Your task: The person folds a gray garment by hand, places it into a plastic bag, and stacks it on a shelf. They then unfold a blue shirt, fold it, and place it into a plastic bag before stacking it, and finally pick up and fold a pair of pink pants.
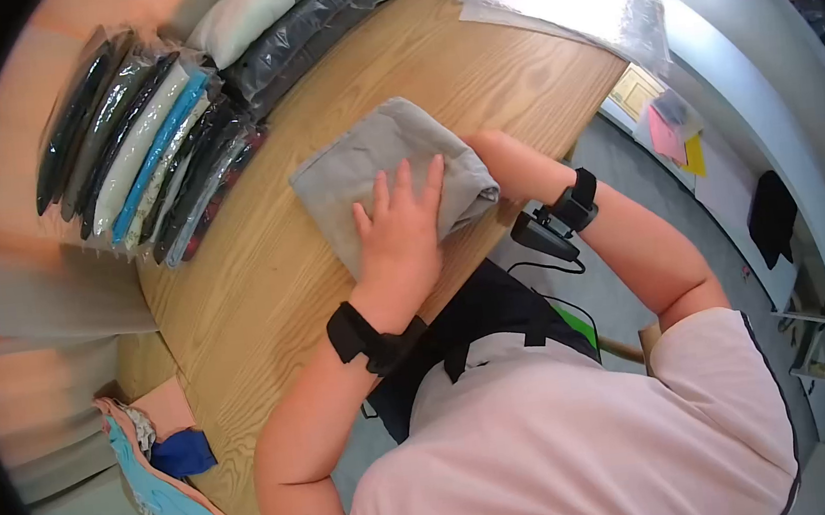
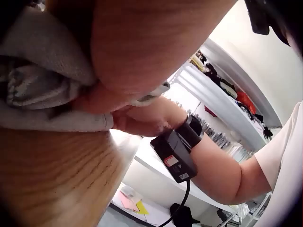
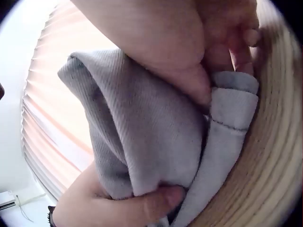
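A grey folded cloth [image 1: 368,167] lies on the wooden table. Across its top rests my left hand [image 1: 398,234], fingers straight and spread, the thumb along the near side. My right hand [image 1: 503,165] is at the cloth's right edge, its fingertips hidden in the head view. In the right wrist view, the right hand [image 3: 184,42] pinches a layered edge of the grey cloth [image 3: 156,127], thumb inside the fold; the left hand [image 3: 118,208] touches the lower side. The left wrist view shows the cloth's rolled layers [image 2: 42,90] beside the right hand [image 2: 147,116].
Bagged garments [image 1: 154,144] stand in a row at the table's far left, with larger bagged bundles [image 1: 298,28] behind. Clear plastic bags [image 1: 566,0] lie at the far right corner. Coloured cloths [image 1: 175,484] hang at the lower left. A cable [image 1: 559,267] runs from the right wrist device.
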Motion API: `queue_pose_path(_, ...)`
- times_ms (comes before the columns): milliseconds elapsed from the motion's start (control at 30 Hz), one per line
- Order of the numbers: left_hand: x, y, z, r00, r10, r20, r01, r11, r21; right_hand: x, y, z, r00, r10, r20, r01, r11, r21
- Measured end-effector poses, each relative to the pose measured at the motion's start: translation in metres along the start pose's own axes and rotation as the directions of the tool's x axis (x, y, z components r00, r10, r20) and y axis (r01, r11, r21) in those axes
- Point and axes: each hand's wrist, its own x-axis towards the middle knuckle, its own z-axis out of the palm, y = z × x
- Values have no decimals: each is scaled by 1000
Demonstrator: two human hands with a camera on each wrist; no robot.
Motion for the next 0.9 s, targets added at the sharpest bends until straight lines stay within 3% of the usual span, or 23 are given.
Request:
queue_pose_path(67, 1, -7, -3, 996, -15, -85, 12, 999, -31, 2, -4, 0, 995, 102, 13, -103, 984, 146)
queue_pose_path(100, -5, -3, -4, 998, -15, -56, 13, 999, -32, -4, -5, 6, 993, 119, 24, -121, 978, 167)
queue_pose_path(167, -5, 2, -6, 978, -42, -206, 67, 991, 116, 0, -1, 7, 983, 179, 45, -183, 974, 130)
queue_pose_path(400, -7, 17, 26, 988, -66, -141, 105, 950, 294, 0, 12, 5, 992, 115, 55, -122, 980, 158)
queue_pose_path(467, -4, 15, 21, 992, -108, -62, 118, 972, 202, -4, 8, -5, 972, 157, 175, -216, 889, 403)
queue_pose_path(500, -3, 16, 17, 991, -114, -68, 125, 971, 202, -6, 8, -10, 972, 151, 178, -211, 892, 399)
queue_pose_path(567, -1, 21, 10, 987, -159, -7, 159, 982, 105, -9, 12, -19, 878, 438, 193, -463, 672, 579)
queue_pose_path(600, 0, 24, 10, 986, -167, -8, 167, 981, 98, -7, 12, -18, 858, 495, 140, -485, 689, 539)
queue_pose_path(733, 2, 32, 14, 983, -184, 17, 181, 976, 122, -1, -2, -14, 863, 472, 180, -501, 752, 428)
queue_pose_path(800, 0, 30, 11, 983, -185, -2, 184, 977, 112, 9, -14, -10, 825, 531, 191, -562, 805, 189)
queue_pose_path(900, -5, 15, 6, 991, -132, 5, 132, 990, -51, 20, -13, -3, 804, 569, 170, -590, 799, 116)
